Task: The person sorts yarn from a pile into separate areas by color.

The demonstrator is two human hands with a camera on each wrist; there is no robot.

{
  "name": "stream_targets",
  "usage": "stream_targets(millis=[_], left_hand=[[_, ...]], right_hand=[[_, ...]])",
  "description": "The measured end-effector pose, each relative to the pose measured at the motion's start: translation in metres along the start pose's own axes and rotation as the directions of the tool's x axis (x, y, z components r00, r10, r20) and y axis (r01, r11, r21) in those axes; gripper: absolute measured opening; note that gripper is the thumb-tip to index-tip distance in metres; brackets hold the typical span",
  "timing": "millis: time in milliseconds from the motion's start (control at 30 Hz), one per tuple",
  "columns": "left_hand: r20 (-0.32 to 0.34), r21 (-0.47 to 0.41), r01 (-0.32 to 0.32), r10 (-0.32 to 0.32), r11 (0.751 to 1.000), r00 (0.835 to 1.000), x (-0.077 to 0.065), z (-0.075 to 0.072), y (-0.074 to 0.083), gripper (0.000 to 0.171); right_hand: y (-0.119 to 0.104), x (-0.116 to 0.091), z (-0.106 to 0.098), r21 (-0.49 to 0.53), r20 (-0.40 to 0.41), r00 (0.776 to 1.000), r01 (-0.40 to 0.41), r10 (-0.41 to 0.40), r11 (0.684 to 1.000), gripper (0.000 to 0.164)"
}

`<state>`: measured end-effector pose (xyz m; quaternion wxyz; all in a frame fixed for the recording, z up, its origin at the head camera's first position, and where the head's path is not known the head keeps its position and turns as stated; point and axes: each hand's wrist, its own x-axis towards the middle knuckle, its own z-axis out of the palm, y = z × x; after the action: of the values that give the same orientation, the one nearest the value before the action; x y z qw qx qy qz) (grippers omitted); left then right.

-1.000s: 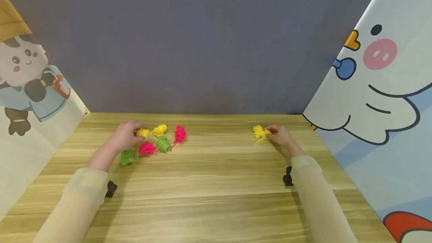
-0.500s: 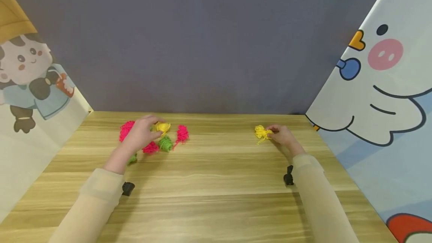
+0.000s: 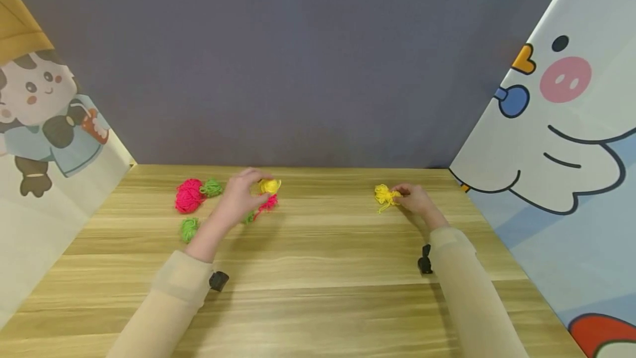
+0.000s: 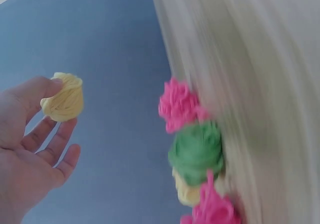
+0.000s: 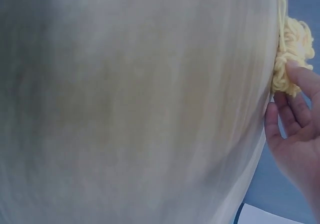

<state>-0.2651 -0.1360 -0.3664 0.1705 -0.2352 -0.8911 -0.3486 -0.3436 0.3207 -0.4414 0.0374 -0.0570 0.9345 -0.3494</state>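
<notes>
Above the table, my left hand (image 3: 240, 195) pinches a small ball of yellow yarn (image 4: 65, 98) between thumb and fingers, lifted clear of the other yarn. Under and around that hand lie a pink yarn bundle (image 4: 179, 105), a green yarn ball (image 4: 196, 153), a second yellow one (image 4: 186, 188) and another pink bundle (image 4: 215, 209); the hand hides most of them in the head view. At the right, my right hand (image 3: 416, 201) pinches a loose yellow yarn bundle (image 3: 385, 195) that rests on the table.
Farther left on the wooden table (image 3: 308, 280) sit a large pink yarn ball (image 3: 189, 196) and two green ones, one behind (image 3: 211, 187) and one in front (image 3: 189, 229). A grey panel (image 3: 298, 65) closes the back, and printed panels stand at both sides.
My left hand has carried the yellow yarn ball rightward from the left group, uncovering the large pink ball and a green one. My right hand stays on its yellow bundle.
</notes>
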Motion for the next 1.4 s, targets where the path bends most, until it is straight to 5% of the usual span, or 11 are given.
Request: stream_targets(millis=[333, 633, 1133, 1400], left_hand=[[-0.095, -0.09, -0.041, 0.033, 0.995, 0.995, 0.013, 0.038, 0.021, 0.036], [-0.111, -0.227, -0.041, 0.016, 0.973, 0.994, 0.028, 0.071, 0.036, 0.034], [-0.071, -0.277, -0.06, 0.041, 0.959, 0.997, 0.054, 0.126, 0.056, 0.034], [-0.003, -0.304, 0.024, -0.026, 0.952, 1.0, 0.063, 0.146, 0.057, 0.034]], right_hand=[[0.001, 0.0, 0.001, -0.009, -0.015, 1.0, 0.026, -0.026, 1.0, 0.027], [0.0, 0.0, 0.001, 0.005, -0.007, 1.0, 0.018, -0.018, 1.0, 0.027], [0.005, 0.002, 0.001, -0.012, -0.005, 1.0, -0.004, 0.004, 1.0, 0.028], [0.003, 0.0, 0.0, -0.015, -0.011, 1.0, 0.012, -0.012, 1.0, 0.028]])
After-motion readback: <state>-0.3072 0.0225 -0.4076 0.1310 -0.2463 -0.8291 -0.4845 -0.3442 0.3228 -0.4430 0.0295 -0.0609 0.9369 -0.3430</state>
